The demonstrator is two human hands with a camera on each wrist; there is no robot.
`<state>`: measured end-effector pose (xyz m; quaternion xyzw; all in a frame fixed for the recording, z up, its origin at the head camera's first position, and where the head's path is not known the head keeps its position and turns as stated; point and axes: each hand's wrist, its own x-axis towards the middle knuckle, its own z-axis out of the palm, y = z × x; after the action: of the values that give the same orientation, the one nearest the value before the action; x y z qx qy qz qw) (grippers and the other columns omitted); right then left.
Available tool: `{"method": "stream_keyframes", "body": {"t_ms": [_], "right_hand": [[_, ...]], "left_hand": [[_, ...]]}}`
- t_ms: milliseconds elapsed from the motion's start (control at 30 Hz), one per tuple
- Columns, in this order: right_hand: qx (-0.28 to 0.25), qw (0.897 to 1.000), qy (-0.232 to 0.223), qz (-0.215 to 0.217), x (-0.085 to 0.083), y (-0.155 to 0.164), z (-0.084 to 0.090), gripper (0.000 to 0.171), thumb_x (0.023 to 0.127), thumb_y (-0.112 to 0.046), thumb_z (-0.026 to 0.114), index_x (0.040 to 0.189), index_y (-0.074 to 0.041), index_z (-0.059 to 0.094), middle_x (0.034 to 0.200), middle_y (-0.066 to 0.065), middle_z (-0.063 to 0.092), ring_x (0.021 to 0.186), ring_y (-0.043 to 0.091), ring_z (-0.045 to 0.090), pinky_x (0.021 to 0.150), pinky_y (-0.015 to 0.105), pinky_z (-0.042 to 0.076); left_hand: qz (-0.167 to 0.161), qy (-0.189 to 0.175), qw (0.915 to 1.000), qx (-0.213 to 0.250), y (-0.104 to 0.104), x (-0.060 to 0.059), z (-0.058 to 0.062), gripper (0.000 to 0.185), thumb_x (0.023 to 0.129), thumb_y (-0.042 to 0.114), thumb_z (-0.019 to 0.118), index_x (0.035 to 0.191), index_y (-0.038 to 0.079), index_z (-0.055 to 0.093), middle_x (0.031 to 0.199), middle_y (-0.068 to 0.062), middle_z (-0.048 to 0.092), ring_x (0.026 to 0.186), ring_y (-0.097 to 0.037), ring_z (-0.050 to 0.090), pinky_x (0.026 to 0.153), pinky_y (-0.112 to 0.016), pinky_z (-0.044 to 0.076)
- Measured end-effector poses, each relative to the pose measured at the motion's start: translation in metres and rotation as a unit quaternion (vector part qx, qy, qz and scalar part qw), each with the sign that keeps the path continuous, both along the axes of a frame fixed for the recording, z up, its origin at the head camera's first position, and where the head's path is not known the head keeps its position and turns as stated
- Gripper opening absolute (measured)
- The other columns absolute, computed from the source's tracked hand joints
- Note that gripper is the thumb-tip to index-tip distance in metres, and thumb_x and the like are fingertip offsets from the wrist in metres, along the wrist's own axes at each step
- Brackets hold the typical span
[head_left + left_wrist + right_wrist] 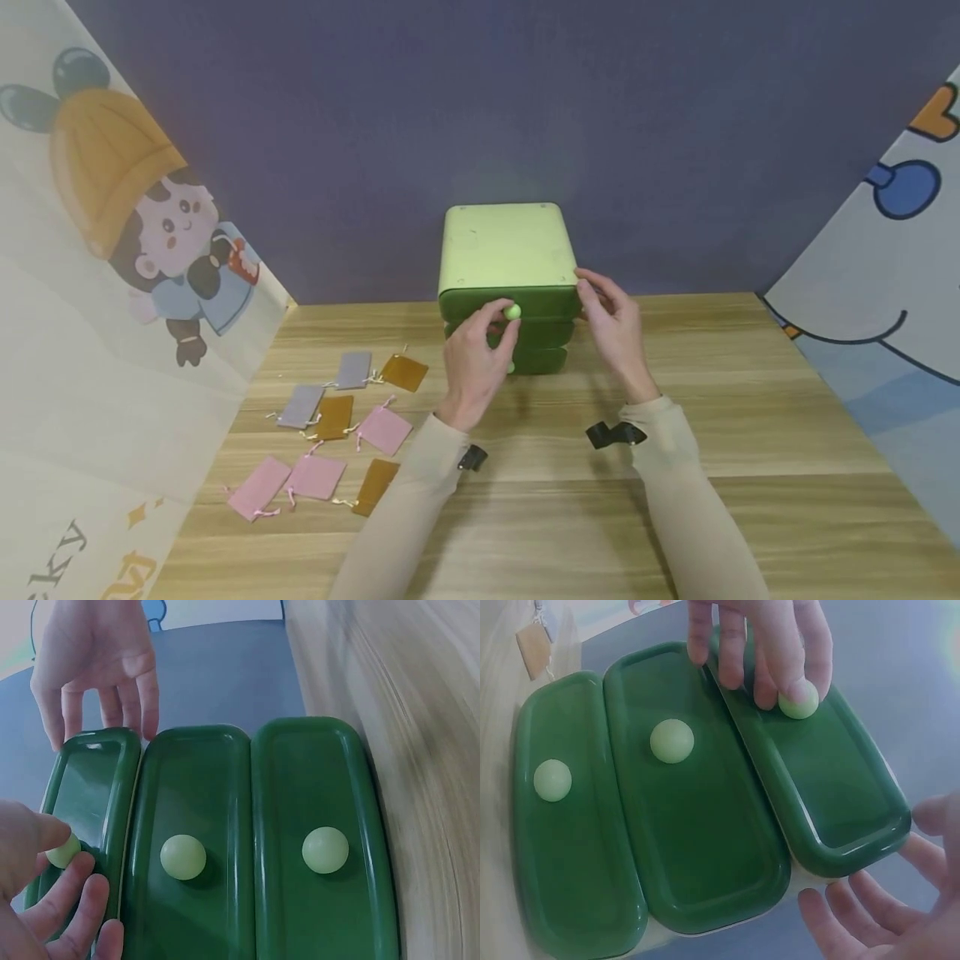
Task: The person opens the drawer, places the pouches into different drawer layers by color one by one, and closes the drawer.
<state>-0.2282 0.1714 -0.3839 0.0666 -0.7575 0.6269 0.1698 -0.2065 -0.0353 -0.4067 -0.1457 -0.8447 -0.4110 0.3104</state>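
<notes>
A small three-drawer cabinet with a pale green top and dark green drawer fronts stands against the back wall. My left hand pinches the round light green knob of the top drawer between thumb and fingers. At the cabinet's right front corner is my right hand, its thumb and loosely bent fingers touching the side by the top drawer's end. The middle drawer's knob and the bottom drawer's knob are untouched. All three drawer fronts stand close to the cabinet body.
Several small drawstring pouches lie on the wooden table to the left: grey ones, brown ones and pink ones. The left sleeve partly covers one brown pouch. A blue-grey wall rises behind the cabinet.
</notes>
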Motion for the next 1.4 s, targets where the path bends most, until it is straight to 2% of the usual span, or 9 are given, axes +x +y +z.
{"method": "stream_keyframes", "body": {"t_ms": [333,467,700,833,1000,1200,1400], "right_hand": [[-0.017,0.999,-0.034,0.027,-0.003,0.004,0.004,0.047,0.110,-0.035,0.059,0.147,-0.006,0.063,0.148,0.018,0.062,0.106,-0.001,0.067,0.088,0.017,0.060],[-0.009,0.998,-0.047,0.042,-0.003,0.009,0.006,0.048,0.110,-0.036,0.060,0.148,-0.007,0.062,0.152,0.017,0.060,0.109,-0.001,0.066,0.088,0.017,0.060],[-0.004,0.997,-0.054,0.046,-0.003,0.015,0.008,0.046,0.110,-0.034,0.061,0.144,-0.005,0.065,0.148,0.017,0.062,0.107,0.000,0.067,0.087,0.019,0.061],[-0.017,0.998,-0.046,0.038,-0.003,0.013,0.006,0.044,0.109,-0.032,0.063,0.141,-0.002,0.067,0.141,0.011,0.067,0.105,0.000,0.069,0.086,0.020,0.061],[-0.018,0.999,-0.038,0.020,-0.006,0.013,0.003,0.044,0.107,-0.033,0.066,0.139,-0.003,0.068,0.129,-0.005,0.070,0.103,-0.001,0.069,0.084,0.017,0.060],[-0.014,0.999,-0.035,0.013,-0.007,0.016,-0.001,0.046,0.106,-0.035,0.067,0.141,-0.005,0.068,0.127,-0.010,0.070,0.104,-0.002,0.069,0.084,0.015,0.059],[-0.006,1.000,-0.012,0.017,-0.008,0.017,-0.003,0.043,0.105,-0.035,0.069,0.139,-0.010,0.071,0.121,-0.018,0.071,0.103,-0.001,0.070,0.082,0.015,0.058]], "left_hand": [[0.000,0.009,0.9999,-0.007,-0.001,0.004,-0.003,0.022,0.101,0.023,0.074,0.121,0.015,0.075,0.100,-0.001,0.082,0.083,-0.017,0.076,0.068,-0.032,0.058],[-0.005,0.009,0.9999,-0.012,-0.002,0.006,-0.004,0.022,0.101,0.023,0.074,0.121,0.015,0.075,0.099,-0.001,0.081,0.083,-0.018,0.075,0.069,-0.032,0.058],[-0.016,0.003,0.9998,-0.010,-0.003,0.011,-0.003,0.022,0.102,0.023,0.073,0.121,0.014,0.075,0.100,-0.002,0.081,0.084,-0.022,0.076,0.068,-0.035,0.058],[-0.019,0.004,0.9998,-0.006,-0.004,0.014,-0.004,0.021,0.101,0.022,0.074,0.120,0.014,0.075,0.099,-0.003,0.081,0.084,-0.025,0.076,0.069,-0.037,0.059],[-0.019,0.011,0.9997,-0.007,-0.003,0.019,-0.005,0.021,0.100,0.021,0.075,0.120,0.013,0.075,0.099,-0.003,0.081,0.084,-0.024,0.076,0.070,-0.038,0.060],[-0.025,0.017,0.9995,-0.009,-0.002,0.025,-0.005,0.021,0.100,0.020,0.075,0.119,0.013,0.075,0.100,-0.003,0.080,0.084,-0.020,0.074,0.071,-0.039,0.062],[-0.021,0.021,0.9995,-0.013,-0.002,0.030,-0.003,0.020,0.099,0.019,0.076,0.118,0.013,0.075,0.099,-0.002,0.080,0.083,-0.021,0.075,0.071,-0.033,0.060]]}}
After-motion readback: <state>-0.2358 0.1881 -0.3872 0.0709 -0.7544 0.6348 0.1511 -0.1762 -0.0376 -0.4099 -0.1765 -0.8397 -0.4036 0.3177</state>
